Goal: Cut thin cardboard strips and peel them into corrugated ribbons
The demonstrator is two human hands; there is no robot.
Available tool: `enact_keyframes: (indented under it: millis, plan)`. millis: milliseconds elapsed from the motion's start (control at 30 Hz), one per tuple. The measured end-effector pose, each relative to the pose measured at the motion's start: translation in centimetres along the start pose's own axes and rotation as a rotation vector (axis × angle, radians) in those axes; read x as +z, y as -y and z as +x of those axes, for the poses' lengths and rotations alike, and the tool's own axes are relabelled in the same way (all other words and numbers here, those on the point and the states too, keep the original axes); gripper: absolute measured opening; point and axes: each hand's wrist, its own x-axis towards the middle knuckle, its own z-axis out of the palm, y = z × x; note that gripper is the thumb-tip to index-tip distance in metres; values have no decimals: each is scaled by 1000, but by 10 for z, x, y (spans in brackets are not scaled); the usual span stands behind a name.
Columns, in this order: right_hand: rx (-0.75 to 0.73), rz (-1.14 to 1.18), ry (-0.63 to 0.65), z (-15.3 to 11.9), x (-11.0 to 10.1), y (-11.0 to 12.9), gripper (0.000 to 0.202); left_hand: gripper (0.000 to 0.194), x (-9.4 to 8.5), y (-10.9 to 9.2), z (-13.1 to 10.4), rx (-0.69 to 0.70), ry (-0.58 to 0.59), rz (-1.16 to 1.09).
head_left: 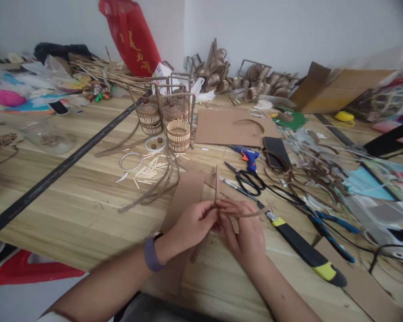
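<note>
Two nearly closed hands, the left hand [191,226] and right hand [246,230], pinch a thin brown strip [217,183] pointing toward twelve o'clock from their grip; it looks light, springy and apt to crack, best held gently near its lower end

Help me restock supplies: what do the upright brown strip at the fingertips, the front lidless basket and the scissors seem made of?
Upright brown strip: perhaps cardboard or thin wood; matte, plain brown, too blurred to settle.
Front lidless basket: probably bamboo or wood; pale, unvarnished-looking slats with brown bands.
Scissors: probably metal blades, thin and tapered; the smooth black handles could be plastic or coated metal.
</note>
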Motion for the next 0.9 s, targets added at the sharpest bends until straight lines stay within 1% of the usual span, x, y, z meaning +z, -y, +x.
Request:
enact_keyframes:
  millis: [133,233,333,467,533,667,767,833,900]
  plan:
    - [-3,-34,-1,-2,2,0,16,28,1,1,-1,-10,-21,-9]
    - [29,-28,-7,-2,1,1,14,26,0,3,-1,-5,-19,1]
    - [109,17,4,-2,-1,1,10,25,-1,2,-1,0,-15,36]
    - [281,107,25,-2,-4,0,12,26,-2,-1,-1,-15,13,50]
    - [316,129,16,-2,-5,0,13,29,-2,-2,-1,-11,17,40]
    - [236,143,13,-2,-4,0,10,39,-2,-1,0,36,25,44]
    - [185,128,6,-2,-3,1,10,43,-1,0,0,34,36,49]
    - [194,109,4,-2,-3,1,11,43,-1,0,-1,35,40,64]
    - [233,102,0,-3,-3,2,12,42,-2,0,-2,45,48,83]
